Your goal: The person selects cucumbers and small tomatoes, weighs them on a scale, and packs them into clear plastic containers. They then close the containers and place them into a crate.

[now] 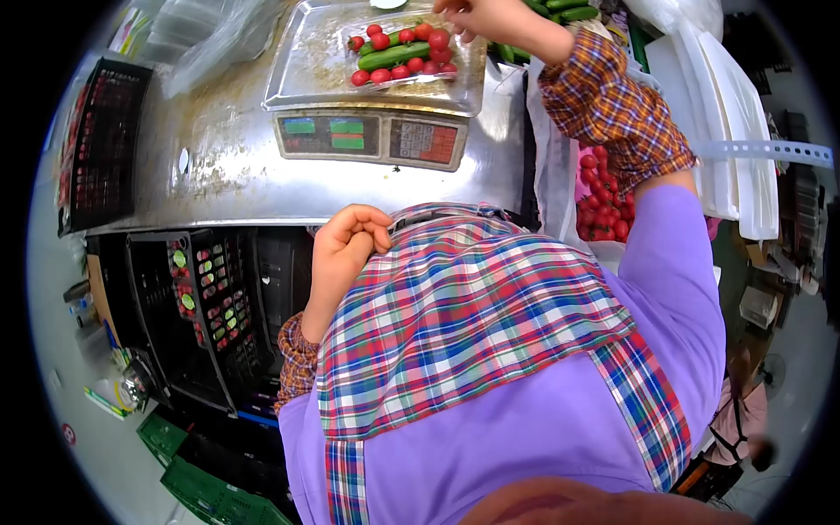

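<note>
My right hand (486, 17) is at the top edge, above the right end of a clear pack of cherry tomatoes (381, 76) and small cucumbers (391, 56). Its fingers are bent together, and whatever may be between them is hidden. The pack lies on the metal pan (289, 74) of a weighing scale (367, 137) with lit green displays and a keypad. My left hand (343, 249) is curled closed against the plaid apron (472, 306), at the steel table's front edge, with nothing visible in it.
Loose tomatoes (604, 206) fill a container at right, below my right sleeve. More cucumbers (564, 10) lie behind the scale. Clear plastic packaging (206, 39) and a black crate (105, 144) stand at left. Below the table are black crates with packed tomatoes (214, 284). White boxes (713, 114) stand at right.
</note>
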{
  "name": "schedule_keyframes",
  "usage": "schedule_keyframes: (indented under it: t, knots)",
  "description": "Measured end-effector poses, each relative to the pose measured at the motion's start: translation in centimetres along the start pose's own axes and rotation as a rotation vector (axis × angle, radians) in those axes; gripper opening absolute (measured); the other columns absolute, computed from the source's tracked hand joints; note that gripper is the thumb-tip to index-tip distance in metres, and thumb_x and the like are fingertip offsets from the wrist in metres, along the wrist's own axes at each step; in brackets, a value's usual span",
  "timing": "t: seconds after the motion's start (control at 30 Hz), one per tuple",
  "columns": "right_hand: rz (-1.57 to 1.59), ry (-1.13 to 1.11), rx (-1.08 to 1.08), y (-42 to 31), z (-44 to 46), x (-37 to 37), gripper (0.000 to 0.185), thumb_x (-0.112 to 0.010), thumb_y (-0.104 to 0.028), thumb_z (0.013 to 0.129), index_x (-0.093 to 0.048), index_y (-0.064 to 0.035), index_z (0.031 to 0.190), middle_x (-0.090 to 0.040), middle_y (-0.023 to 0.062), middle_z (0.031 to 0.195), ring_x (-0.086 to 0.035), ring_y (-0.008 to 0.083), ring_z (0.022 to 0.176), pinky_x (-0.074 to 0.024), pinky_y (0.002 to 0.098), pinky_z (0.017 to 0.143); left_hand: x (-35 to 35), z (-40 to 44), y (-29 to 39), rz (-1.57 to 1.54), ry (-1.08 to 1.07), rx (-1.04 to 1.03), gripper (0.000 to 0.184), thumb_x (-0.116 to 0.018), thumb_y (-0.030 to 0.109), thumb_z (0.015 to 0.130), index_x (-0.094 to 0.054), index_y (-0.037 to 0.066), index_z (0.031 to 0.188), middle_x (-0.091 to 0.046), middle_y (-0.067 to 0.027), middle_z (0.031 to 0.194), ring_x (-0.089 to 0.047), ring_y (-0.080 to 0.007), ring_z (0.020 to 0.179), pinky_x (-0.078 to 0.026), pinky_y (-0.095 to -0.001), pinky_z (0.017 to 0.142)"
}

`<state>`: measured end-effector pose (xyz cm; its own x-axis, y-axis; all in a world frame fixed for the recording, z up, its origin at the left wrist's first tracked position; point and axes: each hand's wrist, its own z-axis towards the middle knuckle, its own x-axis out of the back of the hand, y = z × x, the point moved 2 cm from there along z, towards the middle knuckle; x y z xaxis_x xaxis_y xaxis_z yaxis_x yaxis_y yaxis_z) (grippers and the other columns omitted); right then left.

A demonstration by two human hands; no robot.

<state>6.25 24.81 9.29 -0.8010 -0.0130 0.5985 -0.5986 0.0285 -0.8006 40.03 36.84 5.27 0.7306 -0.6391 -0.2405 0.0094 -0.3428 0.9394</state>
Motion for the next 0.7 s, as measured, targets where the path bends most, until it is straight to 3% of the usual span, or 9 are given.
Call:
schedule_keyframes:
  t: [0.23,0.27,0.33,0.37,0.47,0.5,0.53,0.57,0.7]
  knots:
    - [-0.535,0.243,0.214,6.0,-4.1,5.7,0.018,-0.063,-0.023,0.086,-0.062,-0.006,0.093,-0.063,0.0045,0.08,-0.059,0.0115,0.069,-0.0482,0.0233,0.062,0.3,0.6,-1.0,-0.027,-0.052,0.013,0.024,-0.04,-0.01,0.084,-0.058,-0.004,0.099,-0.059,-0.0039,0.078,-0.054,-0.0077,0.072,-0.046,-0.0205,0.067]
    - [-0.595,0.269,-0.014,6.4,-5.6,6.7,0.027,-0.062,-0.033,0.083,-0.066,-0.0061,0.088,-0.066,0.0109,0.08,-0.064,0.0208,0.071,-0.0489,0.0342,0.063,0.2,0.6,-1.0,-0.049,-0.05,0.016,0.025,-0.04,-0.01,0.084,-0.058,-0.004,0.099,-0.059,-0.0037,0.078,-0.054,-0.0079,0.071,-0.046,-0.0205,0.067]
    - [-0.672,0.214,-0.126,11.3,-8.3,9.1,0.039,-0.058,-0.041,0.084,-0.063,-0.0017,0.085,-0.06,0.0098,0.063,-0.056,0.0194,0.053,-0.0443,0.0341,0.051,0.3,0.7,-1.1,-0.041,-0.061,0.001,0.026,-0.04,-0.01,0.083,-0.058,-0.003,0.099,-0.059,-0.0037,0.078,-0.054,-0.0082,0.071,-0.046,-0.0209,0.067]
    - [-0.7,0.062,-0.438,13.7,-10.1,10.1,0.041,-0.058,-0.039,0.085,-0.061,0.0012,0.081,-0.058,0.0103,0.059,-0.056,0.0187,0.05,-0.0442,0.0328,0.05,0.3,0.9,-1.2,-0.05,-0.073,-0.008,0.026,-0.04,-0.01,0.082,-0.059,-0.003,0.099,-0.059,-0.0036,0.078,-0.054,-0.0083,0.072,-0.046,-0.021,0.067]
    - [-0.541,-0.105,-0.724,15.7,-16.4,9.0,0.022,-0.061,-0.024,0.081,-0.063,-0.0021,0.082,-0.061,0.0087,0.063,-0.058,0.0203,0.046,-0.0459,0.035,0.041,0.2,1.4,-1.7,-0.061,-0.076,0.016,0.026,-0.039,-0.01,0.082,-0.059,-0.003,0.098,-0.059,-0.0038,0.077,-0.055,-0.0083,0.071,-0.046,-0.0211,0.067]
    - [-0.49,-0.093,-0.77,14.3,-17.8,7.5,0.023,-0.063,-0.021,0.079,-0.062,-0.0014,0.091,-0.064,0.0105,0.076,-0.063,0.0214,0.056,-0.0497,0.0354,0.05,0.0,1.6,-1.8,-0.051,-0.072,0.03,0.027,-0.039,-0.01,0.082,-0.059,-0.003,0.098,-0.059,-0.0038,0.077,-0.055,-0.0083,0.071,-0.046,-0.0211,0.067]
    - [-0.729,-0.17,-0.491,20.1,-19.5,7.3,0.028,-0.067,-0.018,0.074,-0.061,-0.003,0.097,-0.065,0.0147,0.086,-0.065,0.0271,0.073,-0.0506,0.0369,0.07,-0.1,1.8,-1.8,-0.041,-0.07,0.044,0.027,-0.039,-0.01,0.081,-0.059,-0.003,0.098,-0.059,-0.0039,0.077,-0.055,-0.0083,0.071,-0.046,-0.0211,0.067]
    - [-0.519,-0.071,-0.34,23.3,-21.1,5.6,0.031,-0.069,-0.019,0.072,-0.061,-0.0032,0.097,-0.064,0.0162,0.09,-0.064,0.0297,0.082,-0.0487,0.0374,0.075,-0.2,2.1,-1.8,-0.031,-0.07,0.059,0.027,-0.039,-0.01,0.081,-0.059,-0.003,0.097,-0.059,-0.0039,0.076,-0.054,-0.0083,0.071,-0.046,-0.0211,0.067]
    - [-0.603,0.057,-0.325,20.6,-20.9,3.9,0.029,-0.069,-0.02,0.073,-0.062,-0.0013,0.094,-0.065,0.0152,0.08,-0.064,0.0276,0.078,-0.0487,0.0357,0.068,-0.2,2.9,-2.0,-0.016,-0.087,0.081,0.028,-0.039,-0.013,0.081,-0.058,-0.004,0.099,-0.057,-0.0043,0.077,-0.054,-0.0086,0.071,-0.046,-0.0214,0.067]
